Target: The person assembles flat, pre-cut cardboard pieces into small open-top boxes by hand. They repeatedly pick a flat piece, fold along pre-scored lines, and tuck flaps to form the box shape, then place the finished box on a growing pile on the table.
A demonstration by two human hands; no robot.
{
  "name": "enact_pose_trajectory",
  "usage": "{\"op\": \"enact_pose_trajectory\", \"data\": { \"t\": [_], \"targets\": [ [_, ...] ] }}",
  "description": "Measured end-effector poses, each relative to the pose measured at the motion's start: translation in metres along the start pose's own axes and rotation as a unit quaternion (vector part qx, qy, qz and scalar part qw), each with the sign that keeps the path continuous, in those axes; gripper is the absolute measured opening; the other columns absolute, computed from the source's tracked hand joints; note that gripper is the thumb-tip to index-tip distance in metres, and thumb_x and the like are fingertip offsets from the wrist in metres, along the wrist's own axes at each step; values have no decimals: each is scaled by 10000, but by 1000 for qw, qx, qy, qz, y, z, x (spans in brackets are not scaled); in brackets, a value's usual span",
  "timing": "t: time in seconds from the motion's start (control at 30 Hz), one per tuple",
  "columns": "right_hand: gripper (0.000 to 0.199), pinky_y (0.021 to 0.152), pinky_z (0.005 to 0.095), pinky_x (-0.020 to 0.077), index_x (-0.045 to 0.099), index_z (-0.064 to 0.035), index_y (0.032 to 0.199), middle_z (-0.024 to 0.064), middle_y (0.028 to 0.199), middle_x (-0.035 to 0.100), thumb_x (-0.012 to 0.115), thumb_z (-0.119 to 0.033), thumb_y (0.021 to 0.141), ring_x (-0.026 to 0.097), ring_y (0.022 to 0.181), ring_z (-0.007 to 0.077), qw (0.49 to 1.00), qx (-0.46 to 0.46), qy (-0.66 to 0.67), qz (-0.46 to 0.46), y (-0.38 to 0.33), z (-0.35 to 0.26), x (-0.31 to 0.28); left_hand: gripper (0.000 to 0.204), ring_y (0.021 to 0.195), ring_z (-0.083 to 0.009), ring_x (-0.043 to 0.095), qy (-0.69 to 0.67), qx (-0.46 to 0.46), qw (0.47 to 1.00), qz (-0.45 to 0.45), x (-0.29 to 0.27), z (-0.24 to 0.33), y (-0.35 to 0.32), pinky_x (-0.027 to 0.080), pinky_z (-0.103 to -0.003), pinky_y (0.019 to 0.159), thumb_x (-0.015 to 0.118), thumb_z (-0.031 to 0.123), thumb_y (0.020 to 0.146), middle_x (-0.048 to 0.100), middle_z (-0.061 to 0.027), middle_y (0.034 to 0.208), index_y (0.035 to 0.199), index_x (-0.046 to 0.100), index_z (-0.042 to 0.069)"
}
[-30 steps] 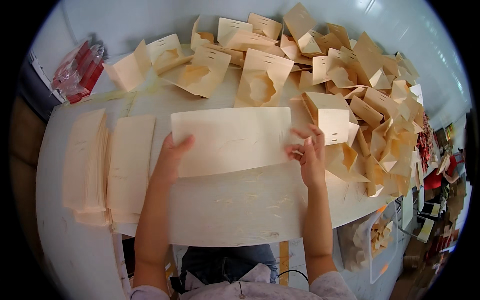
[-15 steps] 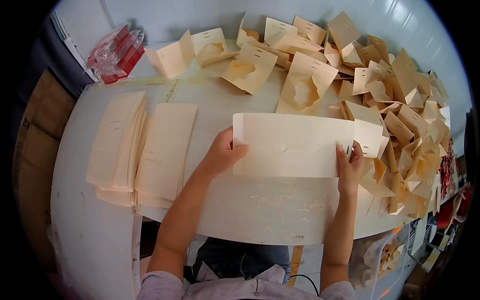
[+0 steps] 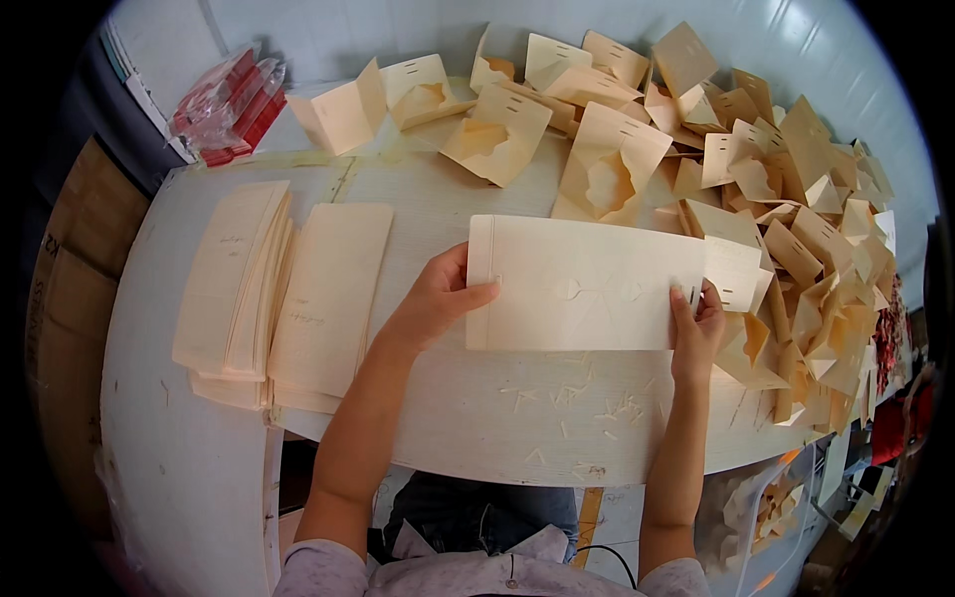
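Observation:
A long cream card sheet [image 3: 567, 249] is held level above the table between my two hands. My left hand [image 3: 438, 300] pinches its left end by a crease line, thumb on top and fingers behind. At the other end my right hand [image 3: 698, 328] grips the card beside small dark slots, its thumb on the face. Faint die-cut lines run across the middle of the card. Left of my left hand lie two stacks of flat cream cards, a thick one [image 3: 224, 284] and a thinner one [image 3: 333, 289].
Folded cards with cut-out openings [image 3: 607, 164] stand and lie along the back, heaping up at the right [image 3: 796, 249]. Red packets in clear plastic [image 3: 231, 109] sit at the far left corner. Thin paper scraps [image 3: 567, 396] litter the near white table [image 3: 448, 428].
The card's left end has risen a little and its face has tipped, so the cut lines show more clearly. My left hand has shifted slightly with it; my right hand stays nearly still.

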State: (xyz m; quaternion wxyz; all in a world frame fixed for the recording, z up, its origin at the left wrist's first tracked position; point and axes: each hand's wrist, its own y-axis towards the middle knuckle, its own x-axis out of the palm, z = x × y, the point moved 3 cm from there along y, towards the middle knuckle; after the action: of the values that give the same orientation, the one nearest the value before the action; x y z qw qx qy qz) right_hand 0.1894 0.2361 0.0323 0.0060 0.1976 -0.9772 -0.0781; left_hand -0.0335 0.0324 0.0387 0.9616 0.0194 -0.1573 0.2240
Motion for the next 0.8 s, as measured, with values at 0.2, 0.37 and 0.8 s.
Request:
{"op": "enact_pose_trajectory", "data": {
  "t": [0.2,0.37,0.8],
  "targets": [
    [256,632,177,430,528,29,1031,42,867,606,610,-61,807,535,720,55,999,30,-11,-16,2,9,5,467,984,-112,523,-117,-44,991,-52,-3,-8,-6,432,-261,848,615,88,788,548,-45,1097,1208,427,7],
    [603,628,235,450,387,-64,1257,105,1048,533,661,-30,720,554,741,123,963,-101,-245,40,-2,11,-5,445,978,-113,532,-131,-42,989,-51,2,-18,1,438,-266,844,624,89,781,560,-41,1082,1182,446,10],
    [180,889,407,365,592,-39,809,101,1011,527,648,-79,642,468,1040,294,885,-437,-140,-82,-75,-23,103,367,1001,-166,519,-101,37,992,-63,44,-40,1,435,-286,847,496,97,852,505,-94,1127,1190,419,-24]
  ]
}}
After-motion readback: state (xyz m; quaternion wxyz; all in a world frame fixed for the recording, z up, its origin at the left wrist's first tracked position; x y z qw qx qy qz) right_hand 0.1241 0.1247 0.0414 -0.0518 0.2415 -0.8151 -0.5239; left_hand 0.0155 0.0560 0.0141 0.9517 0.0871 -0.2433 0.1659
